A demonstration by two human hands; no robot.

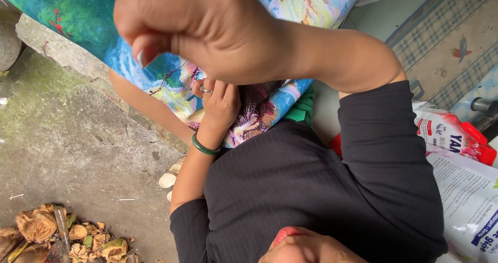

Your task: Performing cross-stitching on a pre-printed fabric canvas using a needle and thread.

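Outdoors, concrete floor [78, 138]; left hand [220, 104] grips colourful embroidery cloth [155, 60], right hand [197, 29] pinched shut.

Concrete floor [78, 138], mossy at left: husk pile [57, 237] at bottom left. A rug [451, 45] and printed bags [467, 190] lie right.

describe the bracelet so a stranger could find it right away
Start at the bright embroidered cloth across the lap. The left hand rests on its lower part, and the bracelet circles that wrist: a smooth dark green ring, unlike the thin silver finger ring.
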